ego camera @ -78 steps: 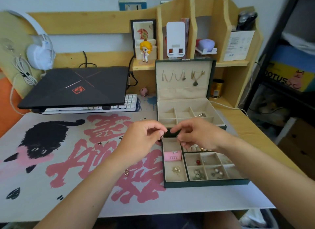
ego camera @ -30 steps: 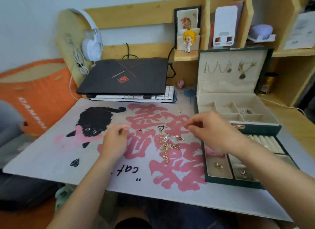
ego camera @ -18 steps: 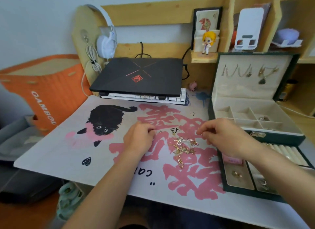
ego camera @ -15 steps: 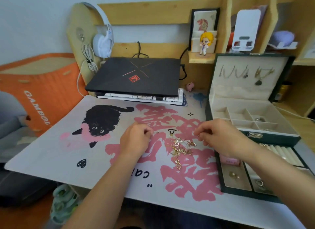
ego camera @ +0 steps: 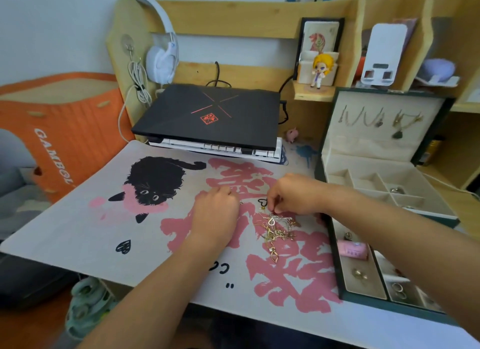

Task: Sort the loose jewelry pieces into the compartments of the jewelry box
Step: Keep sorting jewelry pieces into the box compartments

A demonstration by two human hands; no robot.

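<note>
A tangle of loose gold and silver jewelry (ego camera: 276, 229) lies on the printed desk mat (ego camera: 104, 226). My right hand (ego camera: 296, 192) hovers just above the pile's far edge, fingertips pinched down at a small piece there. My left hand (ego camera: 215, 213) rests curled on the mat to the left of the pile; whether it holds anything is hidden. The dark green jewelry box (ego camera: 335, 234) stands open on the right, with its pulled-out lower tray holding a pink roll (ego camera: 352, 250), rings and earrings. Necklaces (ego camera: 379, 120) hang in the lid.
A closed black laptop (ego camera: 207, 115) sits over a white keyboard (ego camera: 223, 147) behind the mat. White headphones (ego camera: 161, 60) hang on the wooden shelf unit, with a small figurine (ego camera: 320, 69) beside. An orange bag (ego camera: 59, 130) stands at the left.
My view has swung left from the box to the mat. Both hands left the box and came down to the jewelry pile; my right hand moved left onto its far edge.
</note>
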